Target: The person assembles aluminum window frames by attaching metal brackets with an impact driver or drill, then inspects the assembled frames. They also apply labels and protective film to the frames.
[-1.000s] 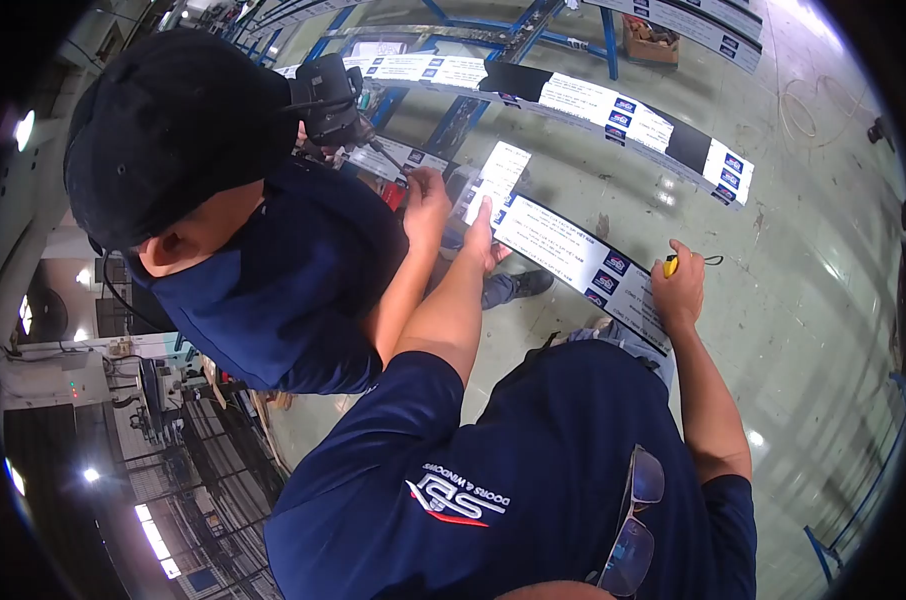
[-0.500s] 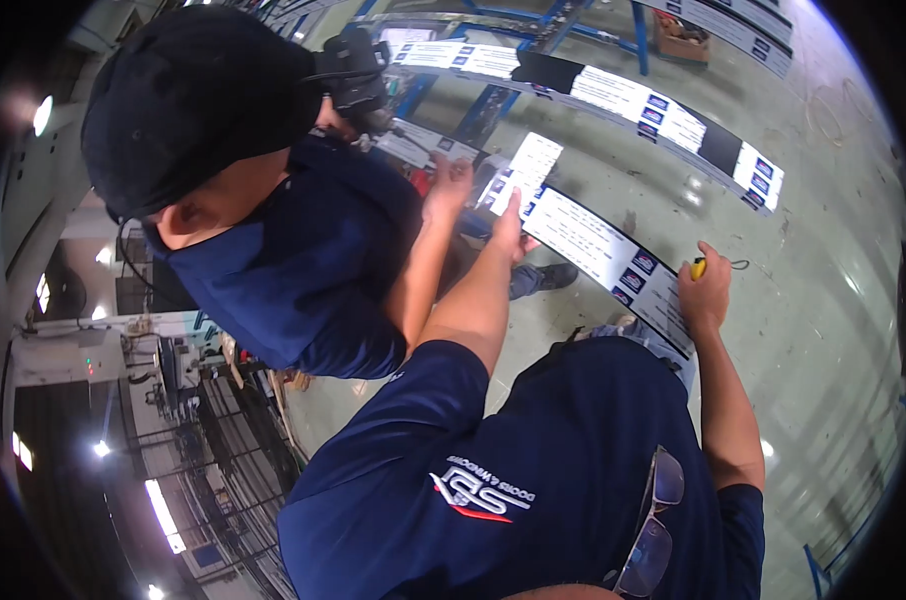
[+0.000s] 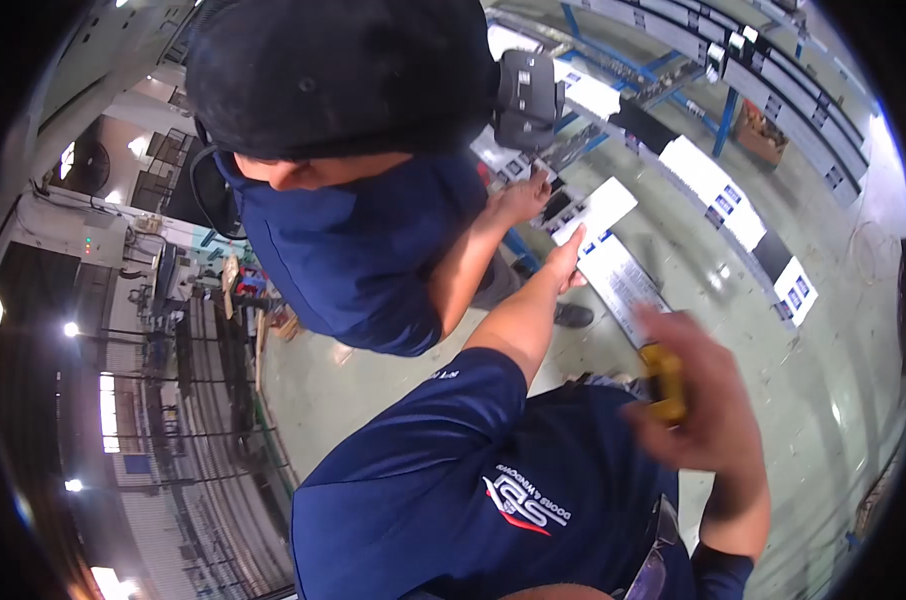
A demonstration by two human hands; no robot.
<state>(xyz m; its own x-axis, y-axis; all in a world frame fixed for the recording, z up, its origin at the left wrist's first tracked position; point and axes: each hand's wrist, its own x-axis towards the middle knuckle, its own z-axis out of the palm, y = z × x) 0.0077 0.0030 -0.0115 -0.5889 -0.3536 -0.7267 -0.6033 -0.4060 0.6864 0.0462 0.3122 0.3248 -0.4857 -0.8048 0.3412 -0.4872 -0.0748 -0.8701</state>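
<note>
Below the chest, over the floor: film-wrapped profile (image 3: 618,276), slanting from the left hand back toward the waist; near end hidden behind the right hand.
Left hand (image 3: 568,263): thumb over the profile's far end, fingers bent under it, pinching it.
Right hand (image 3: 708,395): blurred; fingers curled round a yellow-and-black tape measure (image 3: 664,383). Overlaps the profile in view; contact cannot be told.
Profile slip: judged the main risk. Only the left hand is seen gripping, at one end; weight at the near end could twist it out. Support there not visible.
Tape drop: possible if the right grip is loose; a knock could scuff the printed film.
White short piece (image 3: 610,203): crosswise at the profile's far end; whether joined, cannot tell. If loose, a jolt could shift it.
Co-worker's hand (image 3: 525,197): near that piece. Crowded arms might bump the left hand.
Wrapped bar (image 3: 701,172): beyond, apart from the profile; a wide swing could strike it.
</note>
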